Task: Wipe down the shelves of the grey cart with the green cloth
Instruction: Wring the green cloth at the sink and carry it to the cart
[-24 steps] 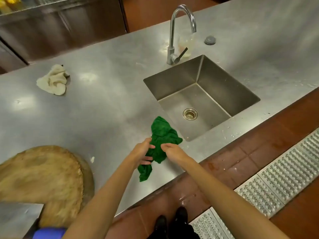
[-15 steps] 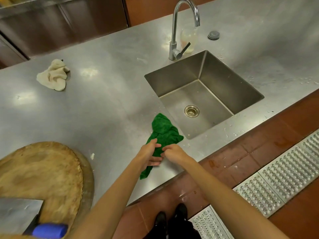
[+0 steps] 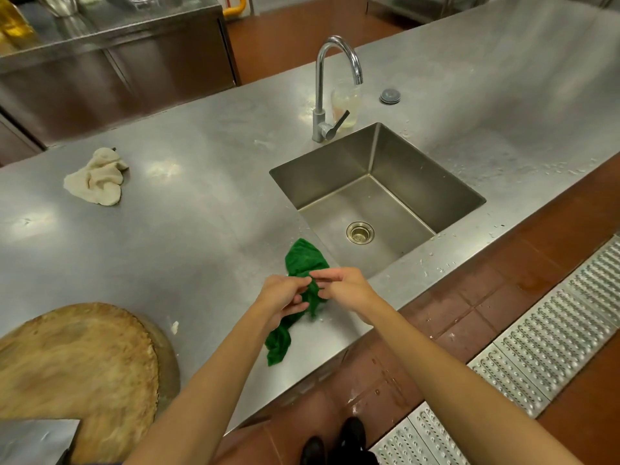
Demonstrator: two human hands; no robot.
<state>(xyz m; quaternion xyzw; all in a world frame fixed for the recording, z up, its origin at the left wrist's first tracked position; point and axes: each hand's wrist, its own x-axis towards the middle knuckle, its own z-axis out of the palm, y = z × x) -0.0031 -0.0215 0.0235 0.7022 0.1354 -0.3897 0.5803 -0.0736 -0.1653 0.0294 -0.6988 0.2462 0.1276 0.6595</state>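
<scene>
Pinched green cloth (image 3: 303, 258) mid-length between curled fingers of left hand (image 3: 281, 295) and right hand (image 3: 345, 285), on counter (image 3: 201, 236) just beside near corner of sink (image 3: 385, 169). Draped both cloth ends past the fingers. Showed drain strainer (image 3: 360, 232) in sink floor.

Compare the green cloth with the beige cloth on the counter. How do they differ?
The green cloth is dark green; the beige cloth is pale. The left hand and right hand hold the green cloth; nothing touches the beige cloth. The green cloth is drawn out long by the sink's near corner; the beige cloth lies bunched far to the left. Both are crumpled cloths on the steel counter.
</scene>
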